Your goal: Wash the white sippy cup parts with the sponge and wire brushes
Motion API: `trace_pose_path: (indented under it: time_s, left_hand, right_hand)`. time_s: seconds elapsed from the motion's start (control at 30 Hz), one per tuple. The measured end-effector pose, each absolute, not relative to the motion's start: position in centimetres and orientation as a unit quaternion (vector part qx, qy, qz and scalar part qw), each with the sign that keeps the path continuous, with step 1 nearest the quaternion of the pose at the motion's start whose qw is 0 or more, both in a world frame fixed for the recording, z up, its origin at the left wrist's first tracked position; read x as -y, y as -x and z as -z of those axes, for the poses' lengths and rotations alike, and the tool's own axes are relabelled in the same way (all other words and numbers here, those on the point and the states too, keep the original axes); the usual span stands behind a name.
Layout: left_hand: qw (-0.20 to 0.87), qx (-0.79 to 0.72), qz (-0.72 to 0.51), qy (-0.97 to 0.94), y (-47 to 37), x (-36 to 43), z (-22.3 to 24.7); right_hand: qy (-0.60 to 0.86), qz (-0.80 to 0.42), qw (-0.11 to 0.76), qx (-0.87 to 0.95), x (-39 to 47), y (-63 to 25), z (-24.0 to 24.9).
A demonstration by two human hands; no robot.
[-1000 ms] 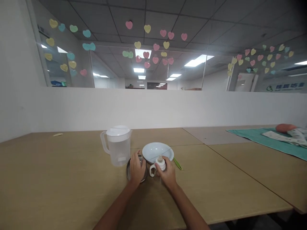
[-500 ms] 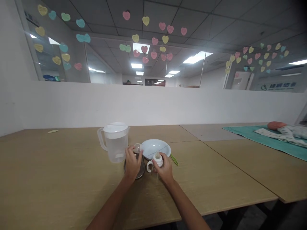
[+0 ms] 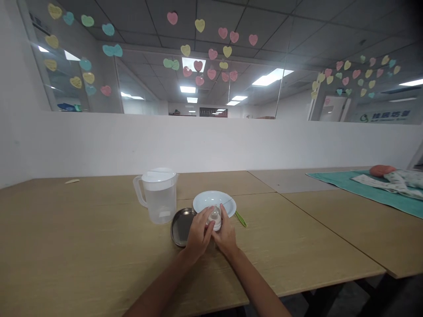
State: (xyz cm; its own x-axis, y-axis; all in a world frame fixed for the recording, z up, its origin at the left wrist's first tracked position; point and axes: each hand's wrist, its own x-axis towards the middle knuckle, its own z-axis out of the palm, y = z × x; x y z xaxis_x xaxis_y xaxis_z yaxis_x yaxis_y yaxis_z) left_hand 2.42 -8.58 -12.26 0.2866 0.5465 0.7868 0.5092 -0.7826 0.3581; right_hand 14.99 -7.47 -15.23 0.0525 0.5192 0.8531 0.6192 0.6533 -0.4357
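Note:
A white baby bottle (image 3: pixel 217 226) is upright between my two hands, in front of a pale blue bowl. Over its teat sits a clear dome cap (image 3: pixel 216 211), which the fingers of my left hand (image 3: pixel 198 233) close around from the left. My right hand (image 3: pixel 226 233) wraps the bottle from the right side. The bottle's lower body and its handle are hidden behind my hands. Just left of my left hand lies a shallow metal tray (image 3: pixel 181 226), partly covered by that hand.
Behind the tray stands a clear plastic jug (image 3: pixel 161 200) with a white lid. The pale blue bowl (image 3: pixel 200 201) is behind the bottle, with a green-handled utensil (image 3: pixel 241 219) beside it. Far right, a teal cloth (image 3: pixel 346 184) carries folded fabric and an orange-red object (image 3: pixel 381 170).
My left hand has brought the clear cap from above the tray rightward onto the bottle's top. The metal tray is now more exposed. My right hand still grips the bottle.

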Motion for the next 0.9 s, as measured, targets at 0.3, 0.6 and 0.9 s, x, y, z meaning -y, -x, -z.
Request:
trace_pose_path:
  time_s: [0.3, 0.6, 0.9]
  left_hand:
    - [0.069, -0.359, -0.504, -0.782, -3.11, 8.81, 12.95]
    - [0.067, -0.353, -0.508, -0.783, -3.17, 9.0, 12.32]
    - [0.052, -0.343, -0.495, -0.797, -2.97, 8.71, 13.09]
  right_hand:
    - [0.419, 0.106, 0.605, 0.669, 6.94, -14.75, 15.45]
    - [0.413, 0.143, 0.615, 0.657, 7.0, -14.54, 15.26]
    - [0.401, 0.159, 0.606, 0.669, 7.25, -14.7, 15.15]
